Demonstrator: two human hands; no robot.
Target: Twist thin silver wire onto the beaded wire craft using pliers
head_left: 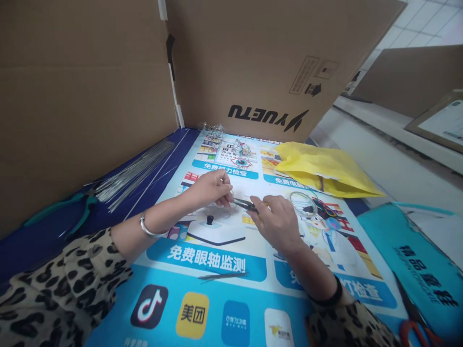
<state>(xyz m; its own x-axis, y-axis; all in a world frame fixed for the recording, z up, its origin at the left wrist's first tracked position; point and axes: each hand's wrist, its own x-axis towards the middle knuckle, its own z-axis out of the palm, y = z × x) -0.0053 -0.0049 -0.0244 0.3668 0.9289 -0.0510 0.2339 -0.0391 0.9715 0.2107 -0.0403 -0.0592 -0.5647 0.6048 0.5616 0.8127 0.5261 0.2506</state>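
Over the middle of the printed poster, my left hand (212, 189) is closed in a pinch on a thin wire (231, 219), which loops below the fingertips and is hard to make out in full. My right hand (279, 222) grips a pair of needle-nose pliers (245, 204), their dark jaws pointing left at the pinched wire. Whether the jaws touch the wire I cannot tell. Below both hands lies a thin grey pointed tool (222, 276), perhaps tweezers. A coil of clear and coloured cord (304, 203) rests just beyond my right hand.
Left lie a bundle of straight wires (133, 173) and teal-handled pliers (87, 209). Tangled wire pieces (243, 148) sit at the back before a cardboard wall (253, 62). To the right are a yellow bag (325, 166), a teal bag (412, 255) and orange-handled scissors (412, 332).
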